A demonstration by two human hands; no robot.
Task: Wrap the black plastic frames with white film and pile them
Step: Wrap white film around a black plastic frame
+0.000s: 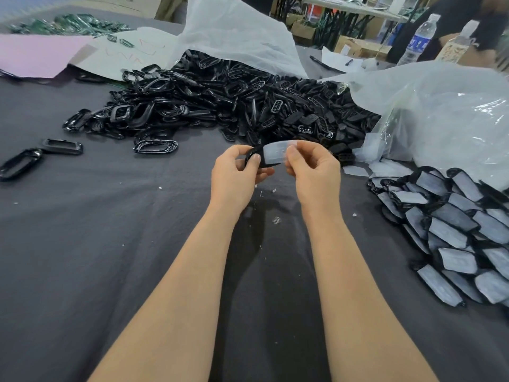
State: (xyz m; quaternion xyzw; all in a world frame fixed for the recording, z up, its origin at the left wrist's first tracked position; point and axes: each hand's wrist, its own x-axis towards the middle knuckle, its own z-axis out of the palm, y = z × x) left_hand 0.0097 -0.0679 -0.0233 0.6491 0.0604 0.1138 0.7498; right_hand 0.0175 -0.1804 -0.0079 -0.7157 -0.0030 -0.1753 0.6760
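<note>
Both hands hold one black plastic frame [254, 155] above the middle of the table. My left hand [237, 172] grips its left end. My right hand [311, 169] pinches a piece of white film [275, 152] that lies across the frame's face. A large heap of bare black frames [220, 103] spreads behind my hands. At the right lies a pile of frames covered in white film [457, 232], laid in overlapping rows.
A dark grey cloth [110, 244] covers the table. Loose frames [62, 146] lie at the left. Clear plastic bags [440, 111] stand at the right and back, with loose film pieces [385, 168] beside them. Water bottles [418, 40] stand at the far right; pink and white sheets [41, 53] lie far left.
</note>
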